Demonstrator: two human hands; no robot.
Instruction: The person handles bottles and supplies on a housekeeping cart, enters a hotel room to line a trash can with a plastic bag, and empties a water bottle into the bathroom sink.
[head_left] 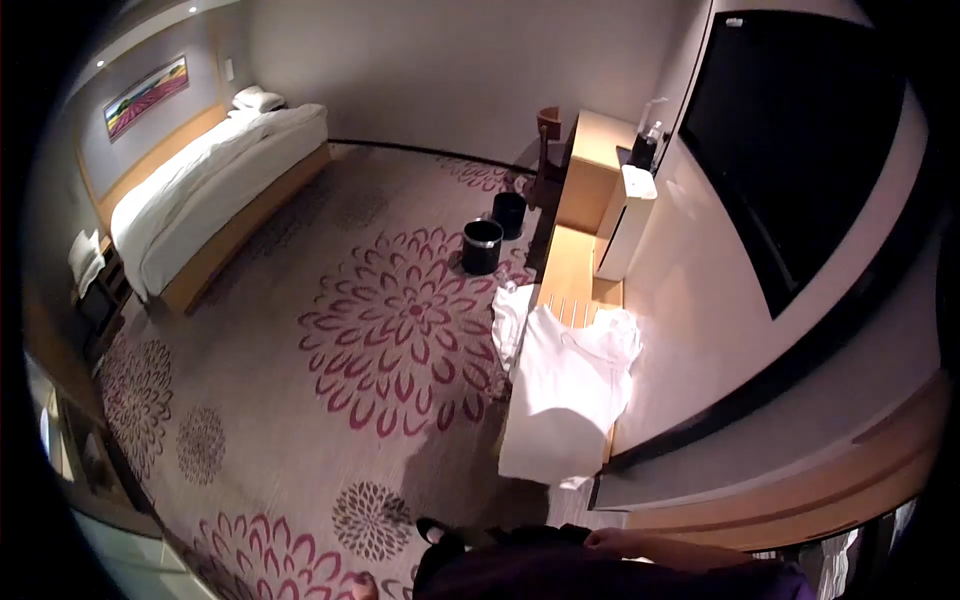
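Observation:
A white T-shirt [565, 410] lies spread on a low wooden bench [567, 262], its neckline toward the far end and its hem toward me. One sleeve hangs over the left side of the bench. My right hand [605, 541] is at the bottom, in front of my dark clothing and closest to the shirt's hem, not touching it. Its fingers are too small and dim to make out. Only a bit of my left hand [363, 586] shows at the bottom edge, low over the patterned carpet; its fingers are mostly cut off.
Two dark bins [482, 247] stand on the carpet left of the bench. Beyond are a desk [606, 140] and a wooden chair [545, 160]. A bed [225, 185] with white bedding runs along the left wall. A large black television [790, 130] hangs on the right wall.

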